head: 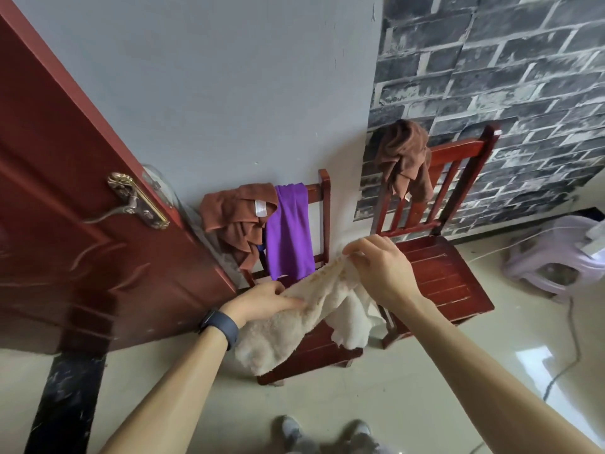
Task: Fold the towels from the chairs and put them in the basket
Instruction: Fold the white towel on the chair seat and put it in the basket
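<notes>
Left hand (pixel 262 301) and right hand (pixel 381 270) pinch a cream towel (pixel 284 335) over a chair (pixel 314 353), apparently straightening it for folding.

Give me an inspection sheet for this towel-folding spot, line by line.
Surface: left chair and right chair, red wood, stand on a glossy floor.
Job's things: cream towel drapes over the left chair's seat; left brown towel and purple towel hang on its back; right brown towel hangs on the right chair's back; basket not seen.
Clutter: pale stool beside the right chair.
Hands: left hand and right hand both hold the cream towel.
Cables: white cord on the floor at right.
Surroundings: red door at left, grey wall, brick wall behind the right chair.
</notes>
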The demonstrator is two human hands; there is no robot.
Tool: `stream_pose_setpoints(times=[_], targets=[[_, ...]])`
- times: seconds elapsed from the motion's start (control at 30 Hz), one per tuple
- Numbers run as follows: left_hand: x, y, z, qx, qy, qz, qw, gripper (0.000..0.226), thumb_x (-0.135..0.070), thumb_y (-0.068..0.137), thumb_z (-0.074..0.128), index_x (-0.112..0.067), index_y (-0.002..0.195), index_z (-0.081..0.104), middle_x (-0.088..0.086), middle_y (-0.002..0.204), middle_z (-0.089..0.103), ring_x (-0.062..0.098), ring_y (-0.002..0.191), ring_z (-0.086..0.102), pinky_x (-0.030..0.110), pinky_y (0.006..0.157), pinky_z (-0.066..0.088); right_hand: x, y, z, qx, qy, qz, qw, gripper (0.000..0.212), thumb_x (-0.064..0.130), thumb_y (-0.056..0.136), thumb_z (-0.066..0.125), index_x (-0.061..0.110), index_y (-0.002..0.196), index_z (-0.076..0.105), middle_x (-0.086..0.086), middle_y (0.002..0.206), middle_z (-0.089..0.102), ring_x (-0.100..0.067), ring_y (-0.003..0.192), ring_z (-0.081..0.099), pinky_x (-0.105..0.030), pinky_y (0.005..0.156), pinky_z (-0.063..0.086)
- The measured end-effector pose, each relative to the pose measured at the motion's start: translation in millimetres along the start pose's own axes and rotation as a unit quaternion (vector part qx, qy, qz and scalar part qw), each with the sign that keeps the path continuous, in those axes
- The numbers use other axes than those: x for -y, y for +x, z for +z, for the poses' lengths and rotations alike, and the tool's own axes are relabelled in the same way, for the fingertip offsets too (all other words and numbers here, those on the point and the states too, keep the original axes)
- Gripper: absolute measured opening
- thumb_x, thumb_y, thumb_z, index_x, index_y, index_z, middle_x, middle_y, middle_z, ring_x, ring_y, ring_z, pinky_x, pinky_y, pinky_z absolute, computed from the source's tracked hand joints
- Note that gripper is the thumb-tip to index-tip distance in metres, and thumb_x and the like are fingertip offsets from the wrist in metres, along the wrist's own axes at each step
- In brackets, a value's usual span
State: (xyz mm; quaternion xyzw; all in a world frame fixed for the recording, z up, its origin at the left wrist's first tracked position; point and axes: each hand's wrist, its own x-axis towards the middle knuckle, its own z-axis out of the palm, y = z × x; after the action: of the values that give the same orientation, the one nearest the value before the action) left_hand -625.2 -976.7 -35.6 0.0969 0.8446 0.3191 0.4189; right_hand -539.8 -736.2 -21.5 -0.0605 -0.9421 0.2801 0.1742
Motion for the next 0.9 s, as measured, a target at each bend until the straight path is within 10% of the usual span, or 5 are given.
stream_pose_setpoints(times=[0.13, 0.33, 0.47, 0.63, 0.9], targets=[[0.2, -11.8, -7.2, 0.005, -0.164, 0.023, 0.986, 0.058, -0.046, 0.064, 0.088, -0.021, 0.114, 0.071, -0.001, 0.109, 0.075, 0.017, 0.105, 0.07, 0.041, 0.102, 0.05, 15.6, 4.9, 21.2, -0.031, 0.124, 0.154, 0.98, 0.014, 0.02, 0.098, 0.06, 0.023, 0.109, 0.068, 0.008, 0.11, 0.063, -0.009, 0.088, 0.064, -0.023, 0.075, 0.052], [-7.4, -18.0, -18.3, -0.01, -0.315, 0.038, 0.948, 0.082, -0.03, 0.06, 0.09, -0.02, 0.134, 0.057, 0.004, 0.12, 0.071, 0.023, 0.112, 0.067, 0.045, 0.106, 0.046, 26.6, -47.5, 59.5, 0.108, 0.332, 0.467, 0.813, 0.036, 0.042, 0.096, 0.061, 0.013, 0.115, 0.067, -0.012, 0.112, 0.071, -0.022, 0.099, 0.069, -0.044, 0.088, 0.057], [-16.6, -28.5, -23.5, 0.007, -0.362, 0.052, 0.931, 0.032, -0.025, 0.086, 0.073, -0.023, 0.117, 0.068, 0.007, 0.111, 0.074, 0.025, 0.107, 0.069, 0.047, 0.104, 0.048, 29.5, -63.2, 76.8, 0.23, 0.406, 0.481, 0.742, 0.054, 0.057, 0.097, 0.051, 0.012, 0.122, 0.065, -0.011, 0.13, 0.064, -0.023, 0.117, 0.061, -0.034, 0.078, 0.052], [-11.8, -29.8, -26.4, 0.013, -0.378, 0.056, 0.924, 0.034, -0.027, 0.091, 0.067, -0.021, 0.125, 0.064, 0.008, 0.116, 0.073, 0.025, 0.111, 0.068, 0.047, 0.106, 0.046, 30.5, -42.5, 92.1, 0.257, 0.428, 0.455, 0.737, 0.077, 0.074, 0.09, 0.045, 0.021, 0.145, 0.05, 0.0, 0.146, 0.052, -0.02, 0.138, 0.043, -0.049, 0.114, 0.027], [-2.6, -31.4, -28.0, 0.028, -0.364, 0.058, 0.929, 0.04, -0.029, 0.09, 0.07, -0.022, 0.129, 0.061, 0.01, 0.118, 0.072, 0.027, 0.111, 0.068, 0.049, 0.105, 0.046, 33.1, -19.1, 88.3, 0.357, 0.412, 0.411, 0.73, 0.054, 0.064, 0.087, 0.06, 0.019, 0.114, 0.073, 0.001, 0.109, 0.076, -0.019, 0.109, 0.068, -0.047, 0.113, 0.036]])
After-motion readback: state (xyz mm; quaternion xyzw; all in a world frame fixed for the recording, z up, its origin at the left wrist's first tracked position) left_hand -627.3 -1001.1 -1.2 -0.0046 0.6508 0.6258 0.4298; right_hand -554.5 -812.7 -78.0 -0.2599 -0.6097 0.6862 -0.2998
